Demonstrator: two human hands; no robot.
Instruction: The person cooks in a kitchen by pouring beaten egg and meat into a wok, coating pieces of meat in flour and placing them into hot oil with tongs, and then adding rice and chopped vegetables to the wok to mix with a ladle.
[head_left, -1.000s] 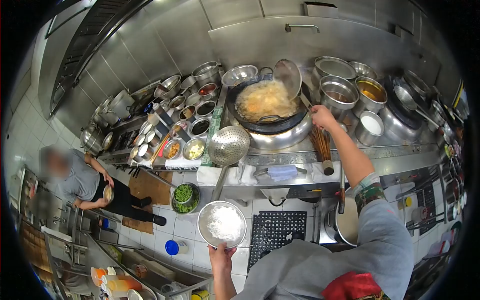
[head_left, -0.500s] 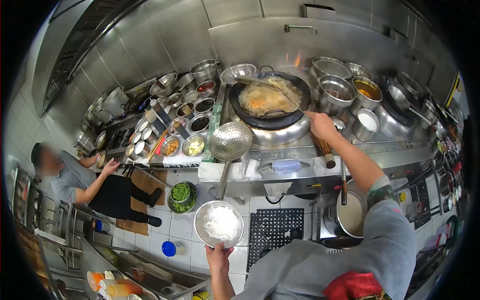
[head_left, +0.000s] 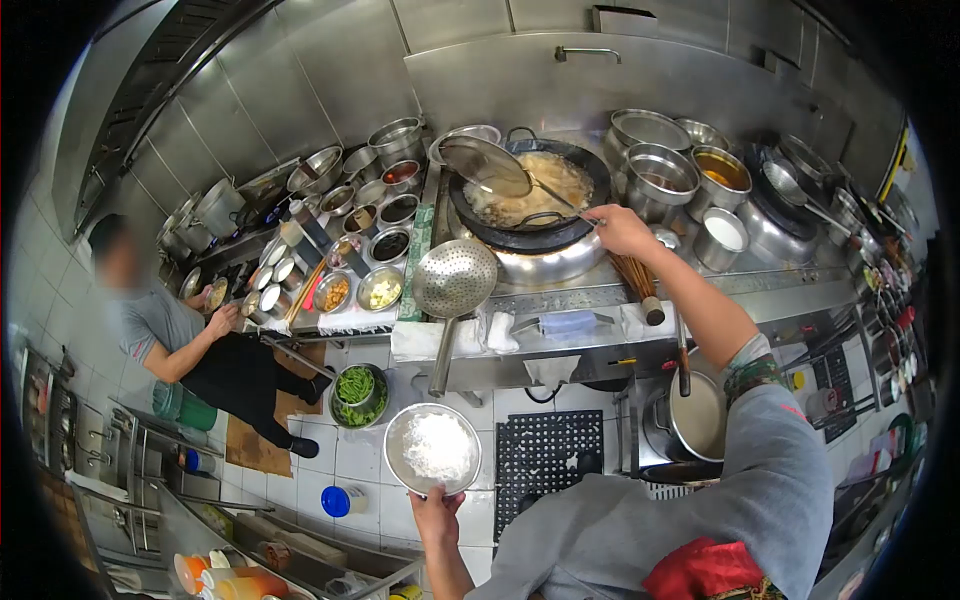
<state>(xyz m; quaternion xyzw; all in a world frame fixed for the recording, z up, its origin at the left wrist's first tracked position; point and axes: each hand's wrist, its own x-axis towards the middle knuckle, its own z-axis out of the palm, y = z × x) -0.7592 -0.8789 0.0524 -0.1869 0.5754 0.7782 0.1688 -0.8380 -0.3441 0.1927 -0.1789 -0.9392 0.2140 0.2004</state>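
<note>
My left hand (head_left: 436, 517) grips the near rim of a round metal bowl (head_left: 393, 463), held out over the floor. White powdery stuff (head_left: 437, 446) fills its middle. My right hand (head_left: 628, 232) is closed round the handle of a long-handled round strainer (head_left: 487, 166). The strainer's head is tilted over the left side of a black wok (head_left: 601, 190), its dark face showing. Pale frothy liquid (head_left: 552, 187) bubbles in the wok; what lies beneath the foam is hidden.
A large perforated ladle (head_left: 456, 278) rests on the counter edge left of the wok. Sauce pots (head_left: 389, 245) crowd the left counter; metal pots (head_left: 660, 181) stand right. A co-worker (head_left: 190, 320) stands at the left. Below sits a bowl of green vegetables (head_left: 358, 392).
The strainer's head has turned from nearly edge-on to showing its round face, still above the wok. Orange food earlier visible in the foam no longer shows. The co-worker's hands have moved closer to the counter.
</note>
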